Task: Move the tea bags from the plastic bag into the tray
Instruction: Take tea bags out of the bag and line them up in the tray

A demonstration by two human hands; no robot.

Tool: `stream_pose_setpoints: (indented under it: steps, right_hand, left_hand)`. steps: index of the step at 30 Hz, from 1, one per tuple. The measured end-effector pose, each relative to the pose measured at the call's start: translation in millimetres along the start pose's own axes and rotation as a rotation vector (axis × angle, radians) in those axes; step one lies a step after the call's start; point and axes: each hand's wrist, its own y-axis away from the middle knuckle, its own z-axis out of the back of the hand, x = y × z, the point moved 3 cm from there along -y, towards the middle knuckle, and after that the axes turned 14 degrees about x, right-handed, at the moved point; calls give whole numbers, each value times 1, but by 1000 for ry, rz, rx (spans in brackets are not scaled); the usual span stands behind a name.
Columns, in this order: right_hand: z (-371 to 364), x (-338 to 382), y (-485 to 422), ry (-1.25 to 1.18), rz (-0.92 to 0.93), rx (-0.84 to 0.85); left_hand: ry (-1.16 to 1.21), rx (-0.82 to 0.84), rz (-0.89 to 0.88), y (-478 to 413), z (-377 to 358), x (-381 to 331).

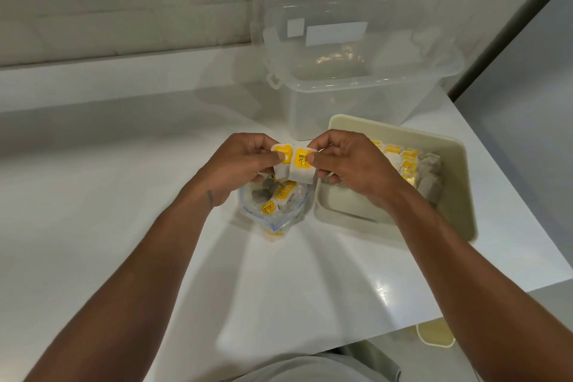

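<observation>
Above the open clear plastic bag [273, 211], my left hand [238, 164] pinches one tea bag with a yellow tag [282, 161]. My right hand [347, 164] pinches a second yellow-tagged tea bag [302, 164] right beside the first; the two bags touch. Several more tea bags lie in the plastic bag on the white counter. The cream tray [446, 195] stands just right of the bag, and rows of tea bags [412, 164] fill its far end. My right wrist hides part of the tray's near half.
A large clear plastic storage box [356, 77] with its lid propped behind stands behind the tray. The white counter [124, 195] ends at a right edge near the tray. A cream object [434, 333] lies below the counter's front edge.
</observation>
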Motion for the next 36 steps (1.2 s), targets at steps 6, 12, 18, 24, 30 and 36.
stream_pose_setpoints:
  steps: [6, 12, 18, 24, 30, 36]
  right_hand:
    - [16, -4, 10, -17, 5, -57]
    - [31, -17, 22, -82, -2, -144]
    - [49, -34, 34, -48, -25, -207]
    - [76, -56, 42, 156, -66, -321]
    - [84, -75, 35, 212, -152, -224]
    - [76, -83, 27, 289, -212, 69]
  left_hand:
    - [-45, 47, -24, -6, -10, -13]
    - [-120, 68, -35, -17, -23, -27]
    - [-270, 79, -65, -38, -42, -40]
    - [-806, 0, -159, -62, -62, -58]
    - [-1310, 3, -181, -81, -83, -65]
    - [-1543, 197, -110, -84, -93, -60]
